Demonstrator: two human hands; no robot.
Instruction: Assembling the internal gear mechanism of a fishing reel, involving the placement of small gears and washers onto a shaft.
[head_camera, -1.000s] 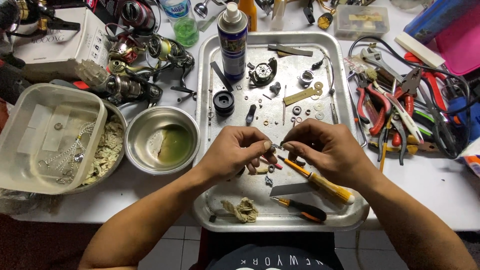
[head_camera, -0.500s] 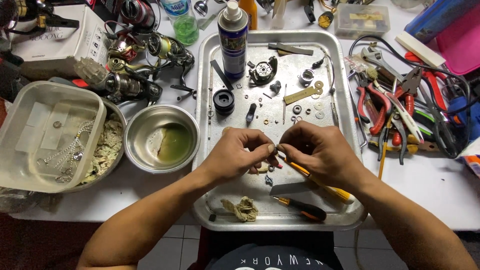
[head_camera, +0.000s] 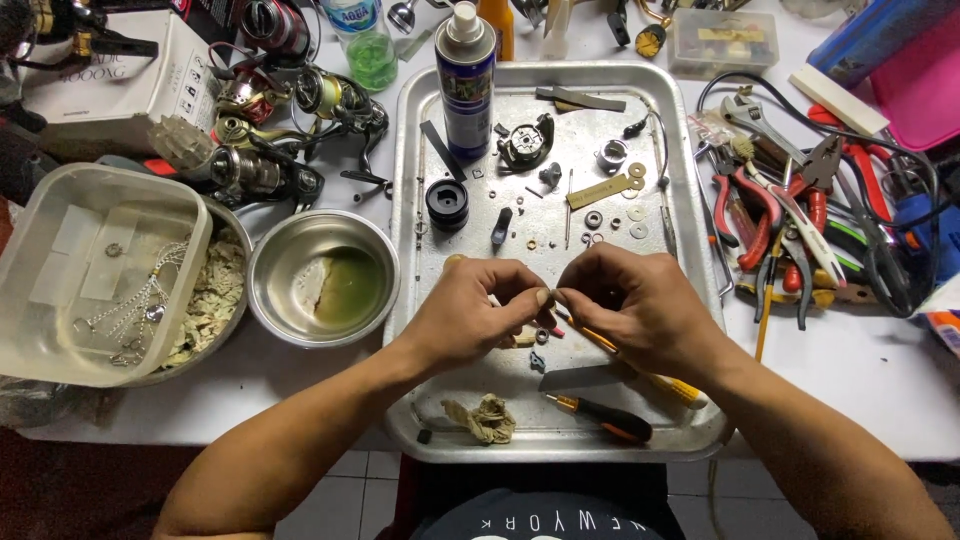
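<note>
Left hand (head_camera: 480, 315) and right hand (head_camera: 630, 305) pinching fingertips together over metal tray (head_camera: 410, 250), yellow-handled screwdriver (head_camera: 640, 365) beneath, steel bowl (head_camera: 322, 278) alongside

- Both forearms are bare to the elbow, with no sleeves in view.
- The left hand (head_camera: 470, 318) and the right hand (head_camera: 630, 305) wear no gloves, rings or watch.
- A dark shirt (head_camera: 545, 515) with pale printed lettering shows at the bottom edge.

One head camera looks almost straight down from above the person's chest; it sits close over the worktop (head_camera: 880, 400); the tray (head_camera: 690, 150) fills the middle; both forearms enter from the bottom edge; tools crowd left, right and top edges.
</note>
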